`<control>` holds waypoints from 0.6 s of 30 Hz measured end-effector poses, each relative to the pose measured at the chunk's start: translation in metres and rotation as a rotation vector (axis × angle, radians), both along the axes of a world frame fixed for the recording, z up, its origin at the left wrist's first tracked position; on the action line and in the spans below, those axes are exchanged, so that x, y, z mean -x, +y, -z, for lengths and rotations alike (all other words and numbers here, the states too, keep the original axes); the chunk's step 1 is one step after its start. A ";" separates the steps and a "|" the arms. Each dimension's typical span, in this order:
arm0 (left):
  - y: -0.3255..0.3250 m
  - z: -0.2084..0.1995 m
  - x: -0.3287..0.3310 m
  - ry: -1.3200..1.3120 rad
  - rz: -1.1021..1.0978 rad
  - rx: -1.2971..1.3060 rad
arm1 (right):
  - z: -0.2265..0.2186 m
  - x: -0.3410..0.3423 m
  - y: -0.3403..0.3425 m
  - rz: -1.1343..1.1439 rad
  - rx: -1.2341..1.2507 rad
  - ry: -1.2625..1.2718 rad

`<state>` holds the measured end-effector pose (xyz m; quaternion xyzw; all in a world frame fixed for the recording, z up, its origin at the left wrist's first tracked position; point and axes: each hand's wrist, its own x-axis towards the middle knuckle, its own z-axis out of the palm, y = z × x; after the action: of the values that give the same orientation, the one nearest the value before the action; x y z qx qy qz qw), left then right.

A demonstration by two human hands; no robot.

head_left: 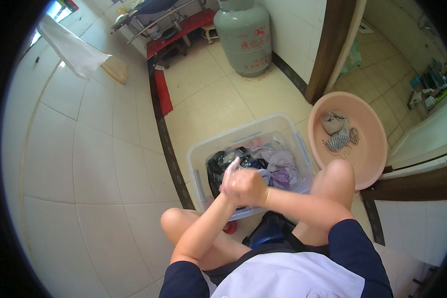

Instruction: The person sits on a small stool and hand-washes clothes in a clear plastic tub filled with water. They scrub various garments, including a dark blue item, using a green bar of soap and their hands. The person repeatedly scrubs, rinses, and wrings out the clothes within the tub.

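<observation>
My two hands are pressed together above a clear plastic tub point(280, 119) that stands on the floor between my knees. My right hand point(249, 186) is closed and lies over my left hand point(228, 185), hiding most of its fingers. One pale digit of the left points upward, whitish as if with suds. Whatever is between the palms, if anything, is hidden and blurred. Inside the tub, dark wet clothes point(216, 166) lie on the left, and grey-lilac cloth point(281, 161) with a purple piece point(280, 179) lies on the right. Light blue cloth shows just beside my right hand.
A pink basin point(370, 159) holding a few small striped and beige garments point(337, 139) stands to the right by the doorway. A grey-green gas cylinder point(246, 42) is ahead. Tiled wall point(97, 164) runs along the left, under a hanging white cloth point(74, 47).
</observation>
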<state>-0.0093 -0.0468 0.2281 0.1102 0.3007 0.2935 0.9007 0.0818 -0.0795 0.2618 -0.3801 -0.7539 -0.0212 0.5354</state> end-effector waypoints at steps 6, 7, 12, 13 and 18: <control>0.001 -0.024 -0.008 0.338 -0.101 0.009 | 0.019 -0.012 0.005 0.383 0.304 0.173; 0.005 -0.031 -0.004 0.210 -0.002 -0.028 | 0.024 -0.021 0.008 0.309 0.507 0.207; 0.010 -0.054 0.003 0.390 -0.018 -0.307 | 0.027 -0.067 0.026 -0.302 0.988 0.536; 0.012 -0.055 0.007 0.359 -0.005 -0.426 | 0.021 -0.071 0.024 -0.307 0.966 0.380; 0.025 -0.051 0.021 0.606 -0.049 -0.889 | -0.012 -0.064 0.007 -0.302 1.263 0.300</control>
<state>-0.0307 -0.0213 0.2789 0.5535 0.3963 0.3685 0.6331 0.1457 -0.0722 0.2741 -0.5099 -0.5838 0.5528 0.3060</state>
